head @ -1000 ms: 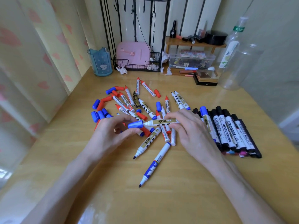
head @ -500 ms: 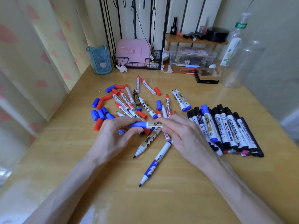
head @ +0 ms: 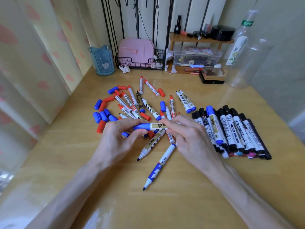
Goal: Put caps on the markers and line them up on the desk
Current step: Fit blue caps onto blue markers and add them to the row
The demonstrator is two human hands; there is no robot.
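Observation:
A gold-and-white marker (head: 156, 126) lies level between both hands above the desk. My left hand (head: 117, 139) pinches its blue cap (head: 141, 126), which sits on the marker's left end. My right hand (head: 189, 138) grips the barrel's other end. Beneath and behind them lies a heap of uncapped red and blue markers (head: 132, 103) with loose blue caps (head: 103, 115) and red caps (head: 101, 126) to the left. Two uncapped blue markers (head: 158, 169) lie in front of my hands. At the right, a row of capped markers (head: 231, 131) lies side by side.
Along the back wall stand a blue pen cup (head: 103, 61), a black wire rack with a pink case (head: 140, 63), a small wooden shelf (head: 201, 40) over a clear box, and a clear plastic bottle (head: 242, 52). The desk's near part (head: 148, 209) is bare wood.
The blue cap has slid fully onto the marker as my hands pressed toward each other; the marker shifted slightly left.

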